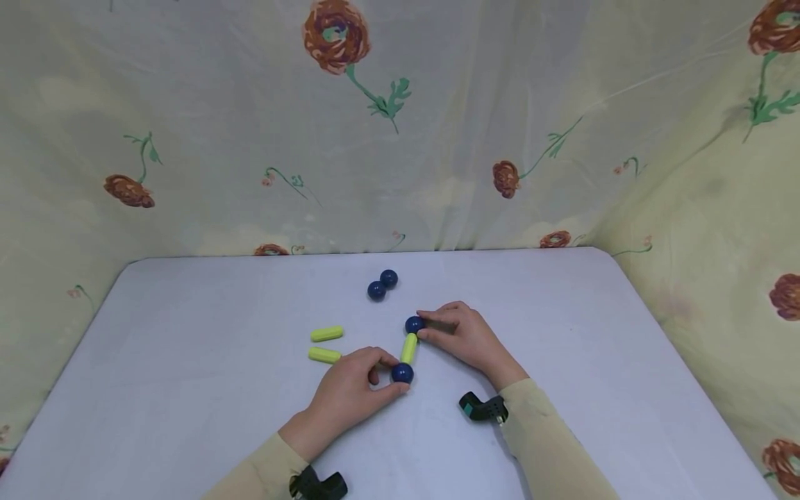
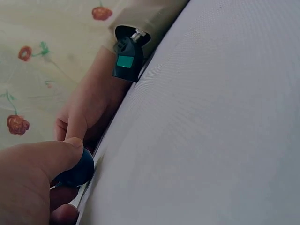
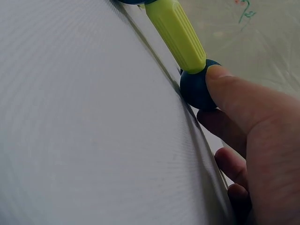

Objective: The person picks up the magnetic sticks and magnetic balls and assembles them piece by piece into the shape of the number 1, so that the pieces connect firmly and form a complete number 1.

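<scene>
A yellow-green ribbed rod (image 1: pixel 409 348) joins two dark blue balls in the middle of the table. My left hand (image 1: pixel 353 386) pinches the near ball (image 1: pixel 403 373) between thumb and fingers; the left wrist view shows the thumb over that ball (image 2: pixel 80 169). At the far end, the right hand (image 1: pixel 461 336) holds the other ball (image 1: pixel 414 325) by thumb and index finger. In the right wrist view the rod (image 3: pixel 177 35) meets this ball (image 3: pixel 198 90), with the thumb on its side and the other fingers curled below.
Two more yellow-green rods, one farther (image 1: pixel 327 334) and one nearer (image 1: pixel 324 355), lie left of the hands. Two loose blue balls (image 1: pixel 376 291) sit together farther back on the white table (image 1: pixel 206 389). Flowered cloth (image 1: pixel 437 125) hangs behind and beside the table.
</scene>
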A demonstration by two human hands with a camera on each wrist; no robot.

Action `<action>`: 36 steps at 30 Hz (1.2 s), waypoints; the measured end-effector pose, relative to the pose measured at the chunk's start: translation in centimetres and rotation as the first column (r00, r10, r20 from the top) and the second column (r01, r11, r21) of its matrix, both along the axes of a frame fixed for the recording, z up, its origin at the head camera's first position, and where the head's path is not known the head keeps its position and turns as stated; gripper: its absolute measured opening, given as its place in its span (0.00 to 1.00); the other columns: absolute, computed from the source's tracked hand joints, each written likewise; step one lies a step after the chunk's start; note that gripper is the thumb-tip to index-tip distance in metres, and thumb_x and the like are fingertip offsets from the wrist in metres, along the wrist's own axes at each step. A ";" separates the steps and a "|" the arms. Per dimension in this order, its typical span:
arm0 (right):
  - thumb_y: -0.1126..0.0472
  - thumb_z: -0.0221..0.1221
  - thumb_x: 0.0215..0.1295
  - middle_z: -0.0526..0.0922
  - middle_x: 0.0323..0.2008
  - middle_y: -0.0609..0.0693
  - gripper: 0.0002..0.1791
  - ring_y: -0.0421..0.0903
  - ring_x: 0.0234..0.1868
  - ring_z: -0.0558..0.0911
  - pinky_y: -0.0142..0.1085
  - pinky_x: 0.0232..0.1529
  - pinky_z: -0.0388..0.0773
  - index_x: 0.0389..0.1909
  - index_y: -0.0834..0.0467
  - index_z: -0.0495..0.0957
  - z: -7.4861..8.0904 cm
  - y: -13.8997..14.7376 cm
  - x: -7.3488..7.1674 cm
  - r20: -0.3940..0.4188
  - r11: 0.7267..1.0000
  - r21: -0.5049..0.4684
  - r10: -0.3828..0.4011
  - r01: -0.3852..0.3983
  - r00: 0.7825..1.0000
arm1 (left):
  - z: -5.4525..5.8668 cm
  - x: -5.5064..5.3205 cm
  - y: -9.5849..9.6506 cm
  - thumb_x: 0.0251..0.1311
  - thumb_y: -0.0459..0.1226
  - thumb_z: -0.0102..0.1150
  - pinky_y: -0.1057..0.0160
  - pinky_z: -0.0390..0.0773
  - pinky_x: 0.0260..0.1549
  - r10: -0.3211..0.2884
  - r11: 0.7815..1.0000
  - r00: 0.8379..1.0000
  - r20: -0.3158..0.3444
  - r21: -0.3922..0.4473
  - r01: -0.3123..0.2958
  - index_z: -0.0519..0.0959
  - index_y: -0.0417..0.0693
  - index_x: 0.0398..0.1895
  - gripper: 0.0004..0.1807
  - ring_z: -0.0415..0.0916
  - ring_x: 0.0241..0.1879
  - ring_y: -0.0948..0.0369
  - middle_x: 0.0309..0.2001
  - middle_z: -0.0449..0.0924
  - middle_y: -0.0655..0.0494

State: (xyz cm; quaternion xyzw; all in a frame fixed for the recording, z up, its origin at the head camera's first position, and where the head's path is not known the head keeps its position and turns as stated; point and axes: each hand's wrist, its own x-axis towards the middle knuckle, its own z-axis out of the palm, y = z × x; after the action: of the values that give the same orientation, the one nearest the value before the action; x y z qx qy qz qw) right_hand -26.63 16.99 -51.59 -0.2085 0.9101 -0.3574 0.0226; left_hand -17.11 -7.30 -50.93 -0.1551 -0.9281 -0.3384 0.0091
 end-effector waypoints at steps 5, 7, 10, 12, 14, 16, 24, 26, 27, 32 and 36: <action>0.42 0.68 0.64 0.87 0.48 0.41 0.20 0.42 0.54 0.79 0.48 0.56 0.78 0.57 0.38 0.84 0.0 0.1 0.1 -0.017 1.000 -0.012 0.009 -0.010 1.000 | -0.1 0.1 0.0 0.57 0.53 0.73 0.71 0.68 0.27 -0.009 1.000 1.000 -0.004 0.018 0.009 0.84 0.61 0.48 0.18 0.68 0.28 0.70 0.30 0.75 0.70; 0.42 0.67 0.64 0.87 0.48 0.40 0.20 0.42 0.54 0.79 0.48 0.56 0.78 0.57 0.38 0.84 0.1 0.1 0.1 -0.018 1.000 -0.010 0.010 -0.011 1.000 | -0.1 0.1 0.0 0.58 0.52 0.73 0.71 0.68 0.27 -0.010 1.000 1.000 -0.003 0.025 0.010 0.84 0.61 0.48 0.17 0.68 0.28 0.70 0.30 0.75 0.70; 0.42 0.67 0.64 0.86 0.48 0.40 0.21 0.42 0.54 0.79 0.48 0.56 0.78 0.58 0.38 0.84 0.1 0.1 0.1 -0.018 1.000 -0.010 0.011 -0.011 1.000 | -0.1 0.2 0.1 0.58 0.51 0.73 0.70 0.68 0.28 -0.011 0.999 1.000 -0.002 0.032 0.011 0.84 0.60 0.48 0.17 0.68 0.28 0.69 0.30 0.75 0.70; 0.42 0.68 0.64 0.86 0.48 0.40 0.21 0.42 0.54 0.79 0.48 0.57 0.78 0.58 0.39 0.84 0.0 0.1 0.1 -0.019 1.000 -0.011 0.010 -0.010 1.000 | -0.1 0.2 0.1 0.58 0.50 0.73 0.70 0.68 0.28 -0.011 0.999 1.000 -0.001 0.038 0.011 0.84 0.59 0.48 0.17 0.68 0.28 0.69 0.30 0.76 0.70; 0.43 0.69 0.63 0.87 0.48 0.39 0.21 0.42 0.54 0.79 0.48 0.57 0.78 0.57 0.39 0.84 0.0 0.1 0.1 -0.026 1.000 -0.013 0.009 -0.009 1.000 | 0.0 0.2 0.1 0.58 0.50 0.73 0.71 0.69 0.28 -0.011 0.999 1.000 -0.001 0.045 0.011 0.84 0.59 0.48 0.17 0.69 0.29 0.69 0.31 0.76 0.69; 0.43 0.69 0.63 0.87 0.47 0.39 0.21 0.42 0.54 0.79 0.47 0.57 0.77 0.57 0.39 0.84 0.0 0.1 0.1 -0.031 1.000 -0.016 0.012 -0.012 0.999 | 0.0 0.2 0.0 0.58 0.50 0.73 0.71 0.70 0.29 -0.007 0.999 1.000 0.003 0.049 0.007 0.84 0.59 0.48 0.17 0.70 0.29 0.69 0.32 0.77 0.69; 0.43 0.67 0.65 0.87 0.48 0.39 0.21 0.43 0.54 0.79 0.48 0.57 0.77 0.58 0.39 0.84 -0.2 0.0 -0.1 -0.045 0.999 -0.028 0.032 -0.034 0.998 | 0.5 0.1 -0.3 0.59 0.52 0.72 0.71 0.70 0.30 0.012 0.999 0.999 0.035 0.043 -0.013 0.83 0.61 0.48 0.17 0.70 0.30 0.70 0.33 0.78 0.71; 0.43 0.67 0.65 0.87 0.48 0.40 0.21 0.43 0.53 0.79 0.48 0.56 0.77 0.58 0.39 0.84 -0.2 0.0 -0.1 -0.041 0.999 -0.025 0.024 -0.025 0.999 | 0.5 0.1 -0.3 0.59 0.52 0.72 0.71 0.71 0.30 0.006 0.999 0.999 0.038 0.046 -0.007 0.83 0.60 0.49 0.17 0.71 0.30 0.70 0.34 0.79 0.71; 0.43 0.67 0.65 0.86 0.48 0.40 0.21 0.43 0.53 0.79 0.48 0.56 0.78 0.58 0.39 0.84 -0.3 0.0 -0.1 -0.039 1.000 -0.020 0.021 -0.022 0.999 | 0.5 0.1 -0.3 0.59 0.52 0.72 0.71 0.71 0.30 0.001 0.999 0.999 0.036 0.048 -0.003 0.83 0.60 0.49 0.17 0.71 0.30 0.70 0.34 0.79 0.70; 0.42 0.67 0.65 0.86 0.50 0.41 0.21 0.43 0.54 0.80 0.48 0.56 0.78 0.59 0.38 0.83 -0.5 0.0 -0.1 -0.031 1.000 -0.014 0.018 -0.019 0.999 | 0.4 0.2 -0.3 0.60 0.50 0.71 0.71 0.71 0.31 -0.006 0.998 1.000 0.029 0.055 0.004 0.83 0.58 0.49 0.17 0.71 0.31 0.70 0.36 0.80 0.69; 0.43 0.67 0.65 0.86 0.50 0.41 0.21 0.43 0.54 0.80 0.48 0.56 0.78 0.58 0.39 0.84 -0.5 0.0 -0.1 -0.033 0.999 -0.028 0.019 -0.020 0.999 | 0.2 0.2 -0.3 0.60 0.50 0.72 0.71 0.72 0.32 -0.008 0.998 1.000 0.027 0.059 0.007 0.83 0.57 0.49 0.17 0.71 0.31 0.70 0.37 0.80 0.68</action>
State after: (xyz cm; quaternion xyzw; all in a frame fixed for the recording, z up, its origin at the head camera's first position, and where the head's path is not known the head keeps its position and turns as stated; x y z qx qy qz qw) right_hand -26.71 17.01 -52.05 -0.2236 0.9031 -0.3665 0.0083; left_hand -16.95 -7.64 -50.69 -0.1536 -0.9171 -0.3678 0.0000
